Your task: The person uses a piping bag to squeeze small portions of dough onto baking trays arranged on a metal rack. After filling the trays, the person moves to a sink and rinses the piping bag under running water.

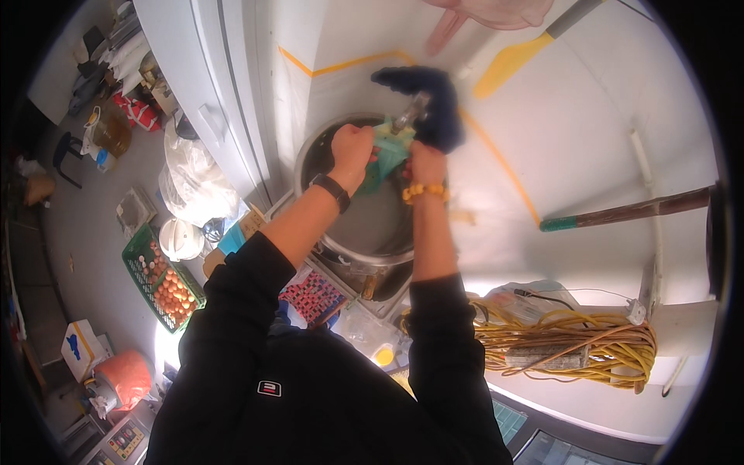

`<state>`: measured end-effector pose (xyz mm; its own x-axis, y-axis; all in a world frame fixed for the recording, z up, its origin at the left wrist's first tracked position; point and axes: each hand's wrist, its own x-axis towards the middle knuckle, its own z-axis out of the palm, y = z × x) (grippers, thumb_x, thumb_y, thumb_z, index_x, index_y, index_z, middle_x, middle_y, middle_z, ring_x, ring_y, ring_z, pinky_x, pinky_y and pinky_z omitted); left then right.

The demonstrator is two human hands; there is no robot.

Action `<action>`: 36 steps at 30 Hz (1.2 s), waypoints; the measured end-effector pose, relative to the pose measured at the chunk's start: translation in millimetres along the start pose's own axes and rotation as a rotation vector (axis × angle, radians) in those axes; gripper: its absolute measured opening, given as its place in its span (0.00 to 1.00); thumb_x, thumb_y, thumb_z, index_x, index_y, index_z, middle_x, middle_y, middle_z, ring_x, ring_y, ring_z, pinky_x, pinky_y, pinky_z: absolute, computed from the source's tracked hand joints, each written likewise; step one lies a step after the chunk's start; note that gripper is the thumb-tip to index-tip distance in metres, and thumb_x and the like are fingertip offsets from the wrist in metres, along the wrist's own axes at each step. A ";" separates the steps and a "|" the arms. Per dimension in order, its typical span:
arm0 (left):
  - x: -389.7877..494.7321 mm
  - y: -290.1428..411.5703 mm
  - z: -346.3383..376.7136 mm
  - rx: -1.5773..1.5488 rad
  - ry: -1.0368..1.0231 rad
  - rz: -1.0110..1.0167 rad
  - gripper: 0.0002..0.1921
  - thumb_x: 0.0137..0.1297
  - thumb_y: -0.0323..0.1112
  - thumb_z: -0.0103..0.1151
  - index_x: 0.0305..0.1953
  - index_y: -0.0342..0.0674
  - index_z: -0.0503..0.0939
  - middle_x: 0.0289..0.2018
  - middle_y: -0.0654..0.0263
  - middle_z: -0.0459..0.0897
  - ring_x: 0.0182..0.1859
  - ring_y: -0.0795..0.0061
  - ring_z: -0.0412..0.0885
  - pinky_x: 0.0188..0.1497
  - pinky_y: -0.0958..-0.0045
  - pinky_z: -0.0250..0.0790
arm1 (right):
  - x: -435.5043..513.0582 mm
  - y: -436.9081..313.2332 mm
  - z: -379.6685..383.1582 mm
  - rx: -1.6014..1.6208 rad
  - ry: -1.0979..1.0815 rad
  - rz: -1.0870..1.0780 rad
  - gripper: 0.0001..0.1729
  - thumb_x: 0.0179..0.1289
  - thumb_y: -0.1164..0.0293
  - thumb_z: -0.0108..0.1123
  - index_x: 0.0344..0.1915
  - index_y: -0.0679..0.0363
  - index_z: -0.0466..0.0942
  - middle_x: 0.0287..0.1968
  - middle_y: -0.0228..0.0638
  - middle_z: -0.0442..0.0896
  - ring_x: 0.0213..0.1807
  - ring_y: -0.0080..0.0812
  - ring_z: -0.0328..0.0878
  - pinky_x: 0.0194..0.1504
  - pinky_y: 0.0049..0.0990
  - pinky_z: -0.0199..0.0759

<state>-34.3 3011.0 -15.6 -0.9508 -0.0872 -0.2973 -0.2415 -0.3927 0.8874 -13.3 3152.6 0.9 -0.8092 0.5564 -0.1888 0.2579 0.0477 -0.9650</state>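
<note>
My left hand (353, 152) and my right hand (426, 164) are both closed on a thin green cloth (390, 152), stretched between them. The cloth hangs over a round metal basin (372, 224) with a dull grey bottom. A metal faucet (414, 110) reaches down just above the cloth, and a dark blue cloth (443, 113) is draped around it. Whether water runs from the faucet, I cannot tell. A dark watch is on my left wrist, a yellow bead bracelet on my right.
A yellow spatula (511, 64) and a pink plastic scoop (494, 13) hang above. A wooden handle (633, 211) juts in from the right. Coiled yellow cable (616, 343) lies lower right. On the left stand a sliding door frame (192, 75) and a green crate (135, 261) of eggs (174, 293).
</note>
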 end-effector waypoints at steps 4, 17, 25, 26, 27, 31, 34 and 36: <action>2.9 9.7 -5.8 0.119 -0.099 -0.009 0.11 0.64 0.34 0.60 0.42 0.33 0.77 0.35 0.59 0.82 0.30 0.70 0.83 0.28 0.72 0.73 | -1.3 1.1 0.6 0.043 -0.037 -0.042 0.15 0.58 0.67 0.64 0.31 0.71 0.81 0.19 0.35 0.77 0.15 0.27 0.72 0.17 0.26 0.69; 26.5 20.0 -11.9 0.558 -0.296 0.150 0.10 0.62 0.36 0.63 0.39 0.36 0.82 0.28 0.66 0.82 0.27 0.76 0.81 0.25 0.75 0.69 | -4.9 1.5 0.3 0.047 -0.041 -0.020 0.14 0.59 0.68 0.65 0.34 0.71 0.81 0.20 0.33 0.77 0.16 0.26 0.72 0.17 0.25 0.69; 27.3 27.3 -21.5 0.145 -0.278 -0.134 0.05 0.62 0.32 0.62 0.31 0.38 0.79 0.26 0.68 0.76 0.25 0.80 0.70 0.22 0.76 0.59 | -4.8 -5.3 -5.3 0.147 -0.021 0.042 0.15 0.59 0.70 0.62 0.41 0.72 0.78 0.24 0.35 0.77 0.19 0.25 0.72 0.18 0.25 0.69; 27.2 29.2 -22.0 0.145 -0.275 -0.143 0.05 0.61 0.31 0.62 0.30 0.38 0.79 0.26 0.68 0.76 0.24 0.80 0.70 0.22 0.76 0.59 | -5.3 -6.3 -6.3 0.146 -0.012 0.043 0.15 0.59 0.70 0.62 0.41 0.73 0.78 0.24 0.35 0.77 0.19 0.25 0.72 0.18 0.25 0.69; 27.1 31.2 -22.7 0.147 -0.272 -0.153 0.06 0.61 0.31 0.62 0.28 0.39 0.78 0.25 0.68 0.76 0.24 0.80 0.69 0.22 0.76 0.59 | -5.9 -7.2 -6.9 0.148 -0.024 0.039 0.16 0.59 0.70 0.62 0.41 0.73 0.78 0.24 0.35 0.77 0.19 0.25 0.72 0.18 0.25 0.69; 25.5 37.9 -24.8 0.118 -0.282 -0.145 0.05 0.60 0.29 0.63 0.28 0.39 0.79 0.24 0.68 0.76 0.24 0.80 0.69 0.22 0.76 0.59 | -8.0 -11.2 -10.1 0.124 -0.034 0.036 0.16 0.59 0.70 0.61 0.41 0.73 0.78 0.24 0.35 0.77 0.18 0.26 0.72 0.18 0.24 0.68; 23.2 40.5 -24.1 0.091 -0.282 -0.130 0.03 0.60 0.29 0.64 0.31 0.37 0.81 0.24 0.68 0.75 0.24 0.80 0.69 0.23 0.76 0.58 | -7.7 -13.4 -11.1 0.119 -0.027 0.043 0.16 0.59 0.70 0.61 0.41 0.73 0.78 0.23 0.35 0.77 0.18 0.26 0.72 0.17 0.24 0.68; 21.4 41.6 -23.1 0.082 -0.280 -0.118 0.03 0.60 0.29 0.64 0.33 0.37 0.82 0.24 0.69 0.76 0.24 0.80 0.68 0.23 0.76 0.58 | -6.9 -13.8 -10.9 0.127 -0.012 0.050 0.16 0.59 0.70 0.61 0.41 0.73 0.78 0.24 0.36 0.76 0.18 0.26 0.71 0.17 0.24 0.68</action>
<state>-60.2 2971.7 6.9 -0.9291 0.2144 -0.3013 -0.3572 -0.3094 0.8813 -5.5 3157.2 17.5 -0.8034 0.5457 -0.2383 0.2296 -0.0853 -0.9695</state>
